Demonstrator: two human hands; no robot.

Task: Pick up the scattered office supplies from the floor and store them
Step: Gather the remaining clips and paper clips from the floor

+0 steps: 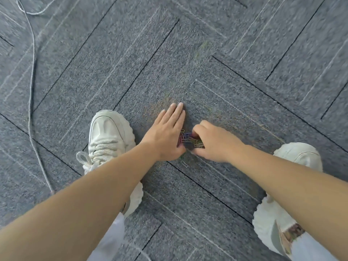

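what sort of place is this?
Probably an office: grey carpet tiles, a heap of coloured paper clips on them, and a thin cable trailing along the left.

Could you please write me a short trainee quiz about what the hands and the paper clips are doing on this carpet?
1. True or false: the left hand lies flat, fingers straight, beside the pile of coloured wire paper clips.
2. What is the right hand doing? A) lying flat and open B) curling its fingers round the pile C) hanging in the air far from the pile
3. Fill in: the single loose wire paper clip, lying apart from the pile on the grey carpet, is ___ in colour.
Key: 1 true; 2 B; 3 silver.
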